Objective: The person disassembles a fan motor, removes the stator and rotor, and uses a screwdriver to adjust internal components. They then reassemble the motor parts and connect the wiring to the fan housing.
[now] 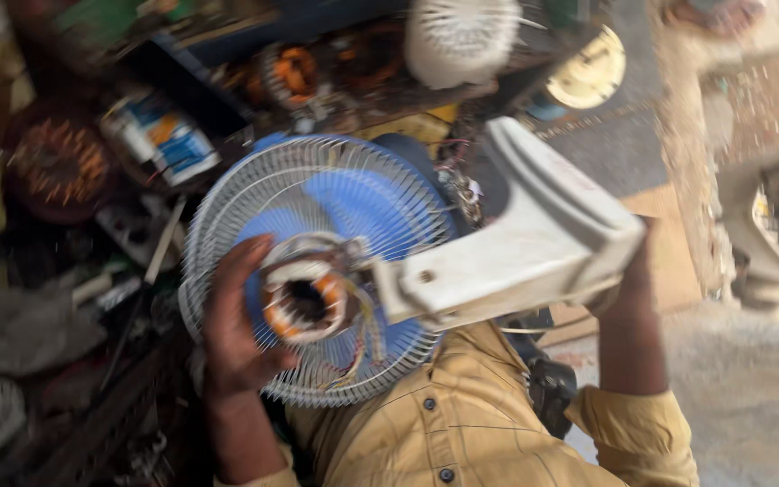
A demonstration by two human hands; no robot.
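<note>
My left hand (238, 317) gripping the fan grille (317, 266) edge, motor (308, 302) beside it, my right hand (628, 280) fingers hidden behind the base (534, 243), clutter crowding the grille's far rim

Copper-wound motor coil (56, 162), blue-and-white can (162, 135), white fan grille (462, 38), perhaps a brass disc (590, 74)
</note>
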